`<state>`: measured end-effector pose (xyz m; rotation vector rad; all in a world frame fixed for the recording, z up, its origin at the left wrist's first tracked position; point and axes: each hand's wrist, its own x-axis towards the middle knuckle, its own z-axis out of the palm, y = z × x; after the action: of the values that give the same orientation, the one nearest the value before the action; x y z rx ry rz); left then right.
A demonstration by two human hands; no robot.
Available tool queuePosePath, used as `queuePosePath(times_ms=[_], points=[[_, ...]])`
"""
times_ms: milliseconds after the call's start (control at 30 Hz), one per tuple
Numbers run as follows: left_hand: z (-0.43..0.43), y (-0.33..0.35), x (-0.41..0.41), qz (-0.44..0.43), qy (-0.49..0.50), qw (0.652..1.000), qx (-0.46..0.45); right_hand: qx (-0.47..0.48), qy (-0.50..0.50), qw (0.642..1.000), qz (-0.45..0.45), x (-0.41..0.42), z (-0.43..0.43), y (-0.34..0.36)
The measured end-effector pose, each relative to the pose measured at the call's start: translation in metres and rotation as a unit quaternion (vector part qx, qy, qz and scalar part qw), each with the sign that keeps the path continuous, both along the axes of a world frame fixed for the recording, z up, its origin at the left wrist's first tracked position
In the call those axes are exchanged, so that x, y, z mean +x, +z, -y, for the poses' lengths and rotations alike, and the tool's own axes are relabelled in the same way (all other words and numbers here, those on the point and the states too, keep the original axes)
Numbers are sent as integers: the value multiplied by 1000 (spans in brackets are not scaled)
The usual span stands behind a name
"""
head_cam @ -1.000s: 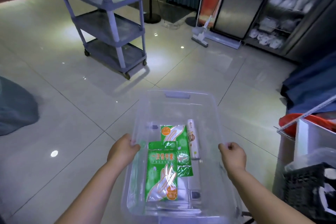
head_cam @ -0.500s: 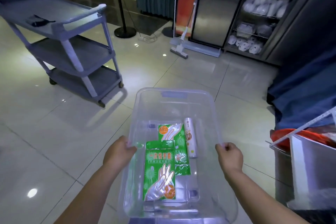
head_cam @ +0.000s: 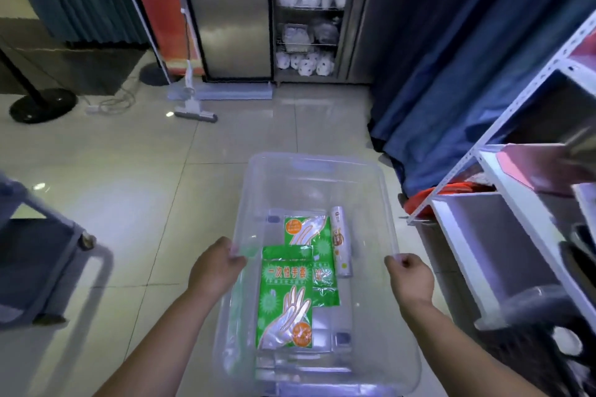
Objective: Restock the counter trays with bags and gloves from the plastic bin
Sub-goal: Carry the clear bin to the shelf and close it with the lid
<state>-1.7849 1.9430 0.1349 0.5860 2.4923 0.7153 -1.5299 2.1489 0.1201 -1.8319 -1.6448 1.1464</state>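
I carry a clear plastic bin [head_cam: 311,167] in front of me above the tiled floor. My left hand [head_cam: 214,266] grips its left rim and my right hand [head_cam: 409,275] grips its right rim. Inside lies a green pack of disposable gloves [head_cam: 285,295], overlapping a second green glove pack [head_cam: 309,229] behind it. A white roll of bags [head_cam: 340,242] lies along the right of the packs. The counter trays are not in view.
A white metal shelf rack [head_cam: 490,167] stands close on the right, with a blue curtain [head_cam: 451,58] behind it. A grey cart [head_cam: 48,255] sits at the left edge. Ahead are a floor squeegee [head_cam: 193,113], a black stand base [head_cam: 42,105] and a cabinet with wire shelves [head_cam: 306,26].
My view has swung to the right while I carry the bin: the grey cart slid off to the left edge, and the shelf rack and blue curtain came in on the right. Both hands keep their grip.
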Motion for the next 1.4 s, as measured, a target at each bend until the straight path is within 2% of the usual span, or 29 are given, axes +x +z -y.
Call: queuePosePath(times_ms=[133,233,333,667,933,1033,1167,1400], points=[[-84,-9,-18,5,-76,997,-3,-13,-78,997,-8,10,-38,-6],[-147,-21,-17,15,-116,993,-16,-60,-108,992,-10,22,-76,-17],[-206,-37,-12,26,-147,988,-40,-99,-118,988,-15,35,-119,-34],[-393,-122,-27,56,-261,955,-133,-198,-122,971,61,45,-249,-112],[-495,-274,-49,122,-317,923,-181,-223,-145,957,116,33,-318,-254],[-522,-338,-55,129,-333,912,-202,-231,-182,951,93,29,-342,-315],[-544,-412,-60,151,-320,915,-195,-253,-260,931,24,26,-371,-388],[-555,-506,-60,106,-318,920,-202,-246,-250,936,36,20,-400,-483]])
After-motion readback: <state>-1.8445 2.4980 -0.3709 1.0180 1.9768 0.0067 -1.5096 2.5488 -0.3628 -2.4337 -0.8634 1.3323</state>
